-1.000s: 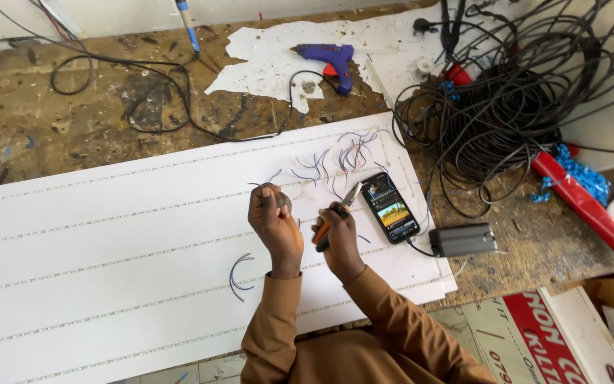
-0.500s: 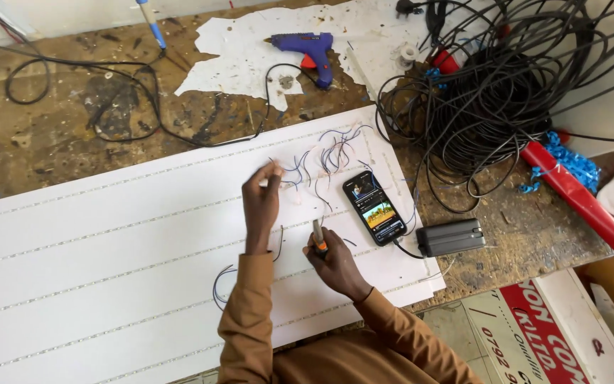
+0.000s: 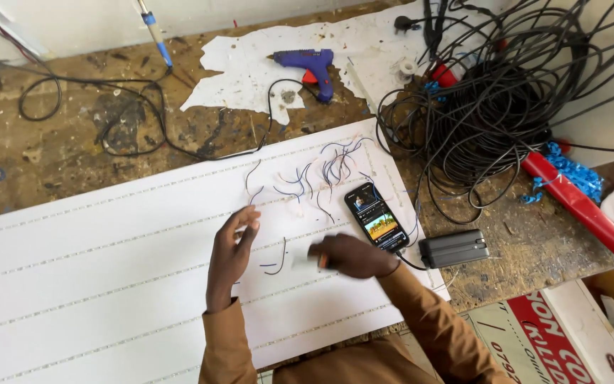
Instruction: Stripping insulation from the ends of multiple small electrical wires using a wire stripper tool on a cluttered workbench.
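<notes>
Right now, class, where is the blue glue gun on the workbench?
In the head view the blue glue gun lies at the far edge, on torn white paper, left of the black cable tangle.

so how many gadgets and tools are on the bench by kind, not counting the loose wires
glue gun: 1
phone: 1
power bank: 1
soldering iron: 1
white board: 1
total: 5

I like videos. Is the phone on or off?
On. The phone lies face up on the white board, its screen lit with a picture.
</notes>
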